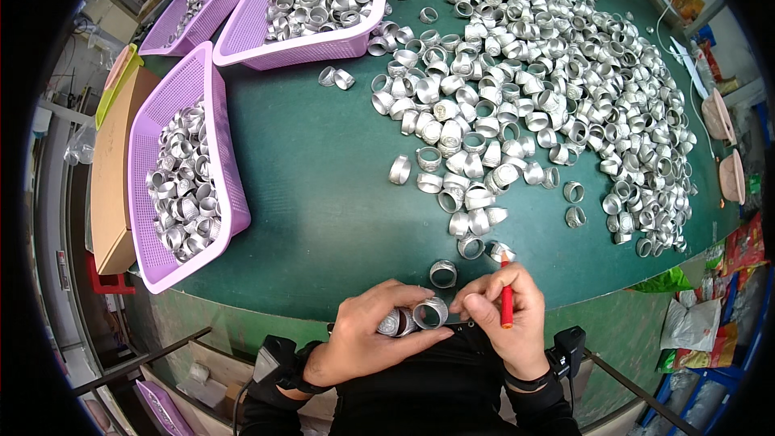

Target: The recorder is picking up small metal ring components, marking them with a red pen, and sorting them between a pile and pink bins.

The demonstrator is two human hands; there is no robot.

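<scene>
Close to the table's near edge, my left hand (353, 337) is closed around a few silvery metal rings (390, 324). One wide ring (440, 307) sits at its fingertips, with the round opening facing up. In my right hand (521, 335) is a slim red pencil (507, 311), gripped with its tip pointing away from me. The right thumb and forefinger come close to the held ring; whether they touch it I cannot tell. Just beyond my hands a single ring (444, 283) lies on the green table (315, 186). Another ring (500, 249) lies by the pencil's tip.
A large heap of similar rings (549, 73) spreads over the table's middle and right. Purple baskets of rings stand at the left (230, 186), far middle (307, 48) and far left (210, 12). A cardboard box (117, 186) is beside the left basket.
</scene>
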